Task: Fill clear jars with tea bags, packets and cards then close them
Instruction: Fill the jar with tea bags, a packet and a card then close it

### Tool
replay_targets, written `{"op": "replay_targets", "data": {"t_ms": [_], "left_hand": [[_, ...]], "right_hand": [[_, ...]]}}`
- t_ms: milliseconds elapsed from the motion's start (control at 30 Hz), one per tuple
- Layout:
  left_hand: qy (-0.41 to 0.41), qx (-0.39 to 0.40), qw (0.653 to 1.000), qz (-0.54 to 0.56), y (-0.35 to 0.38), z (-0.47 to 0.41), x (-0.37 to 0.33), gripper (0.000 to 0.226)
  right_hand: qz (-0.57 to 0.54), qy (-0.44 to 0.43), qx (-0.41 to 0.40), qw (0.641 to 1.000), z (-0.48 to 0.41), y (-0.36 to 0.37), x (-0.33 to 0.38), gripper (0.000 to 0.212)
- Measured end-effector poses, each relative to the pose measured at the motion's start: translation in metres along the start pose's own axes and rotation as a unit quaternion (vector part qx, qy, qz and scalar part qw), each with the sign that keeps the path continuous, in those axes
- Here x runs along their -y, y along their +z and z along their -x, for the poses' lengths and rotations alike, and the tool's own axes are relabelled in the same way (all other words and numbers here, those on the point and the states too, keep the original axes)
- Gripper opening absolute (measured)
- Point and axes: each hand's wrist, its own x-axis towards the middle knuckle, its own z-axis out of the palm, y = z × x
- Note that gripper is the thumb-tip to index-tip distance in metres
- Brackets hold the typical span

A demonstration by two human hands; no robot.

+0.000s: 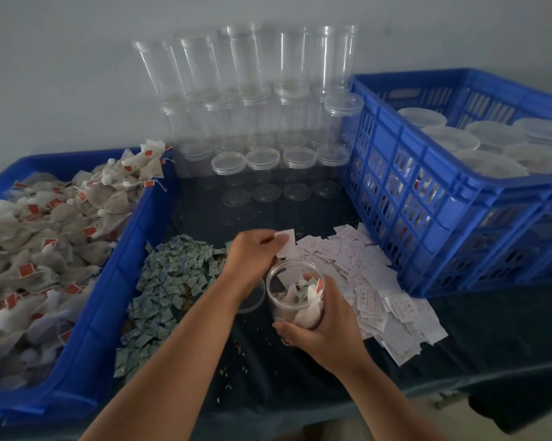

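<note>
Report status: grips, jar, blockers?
Left grip pinches a white card over the jar. Right grip holds the jar, lid off, tea bags inside. Nothing blocking the mouth.

Dim, bluish, even light, soft focus throughout, with wide-angle bending at the edges.

The right hand (325,332) grips an open clear jar (295,297) near the front edge of the surface (268,377), with tea bags (306,311) inside it. The left hand (252,259) pinches a white card (286,246) just above the jar's mouth. Green packets (173,281) lie left of the jar, loose cards (379,281) lie to its right, and empty jars (252,90) are stacked along the far edge.
</note>
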Motion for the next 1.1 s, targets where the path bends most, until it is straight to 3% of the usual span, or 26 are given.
{"op": "replay_targets", "data": {"t_ms": [67,133,233,267,367,433,500,567,600,633,700,767,933,1033,1100], "left_hand": [[0.049,-0.021,0.999,-0.002,-0.012,0.009,-0.012,0.015],[0.153,-0.035,0.986,-0.051,-0.024,0.025,-0.025,0.018],[0.345,-0.007,0.921,-0.182,-0.039,0.057,-0.036,0.023],[0.374,0.024,0.895,-0.243,-0.043,0.066,-0.035,0.020],[0.317,0.138,0.853,-0.391,-0.051,0.079,-0.030,0.031],[0.323,0.167,0.852,-0.376,-0.053,0.085,-0.029,0.041],[0.351,0.106,0.899,-0.238,-0.052,0.088,-0.025,0.040],[0.289,-0.023,0.947,-0.136,-0.051,0.084,-0.016,0.030],[0.235,-0.072,0.958,-0.152,-0.051,0.078,-0.009,0.024],[0.171,-0.084,0.955,-0.225,-0.051,0.072,0.001,0.025],[0.060,-0.015,0.906,-0.418,-0.049,0.065,0.023,0.052],[0.034,0.019,0.875,-0.482,-0.044,0.063,0.041,0.067],[0.061,-0.094,0.938,-0.328,-0.036,0.062,0.055,0.078],[0.063,-0.126,0.978,-0.156,-0.036,0.066,0.043,0.029],[0.059,-0.080,0.995,-0.030,-0.035,0.071,0.032,0.013]], "right_hand": [[0.001,0.000,-0.001,1.000,-0.001,-0.001,-0.002,0.073],[0.004,0.003,0.002,1.000,-0.002,-0.002,-0.003,0.071],[0.006,0.013,0.005,1.000,-0.002,-0.001,-0.005,0.072],[0.005,0.015,0.003,1.000,-0.002,0.000,-0.006,0.072],[-0.002,0.015,0.008,1.000,-0.002,0.000,-0.004,0.072],[0.010,0.000,0.011,1.000,-0.001,0.000,-0.001,0.075],[0.018,-0.010,0.011,1.000,0.000,-0.001,0.002,0.077],[0.016,-0.018,0.013,1.000,0.000,-0.001,0.003,0.080],[0.015,-0.020,0.016,1.000,0.001,-0.001,0.003,0.080],[0.014,-0.021,0.019,1.000,0.001,0.000,0.003,0.080],[0.017,-0.020,0.015,1.000,0.002,-0.001,0.005,0.080],[0.014,-0.014,0.013,1.000,0.002,-0.002,0.007,0.082],[0.007,-0.003,0.016,1.000,0.001,-0.001,0.007,0.084],[-0.012,0.003,0.029,1.000,0.002,-0.002,0.002,0.083],[-0.030,-0.001,0.043,0.999,0.002,-0.002,0.000,0.083]]}}
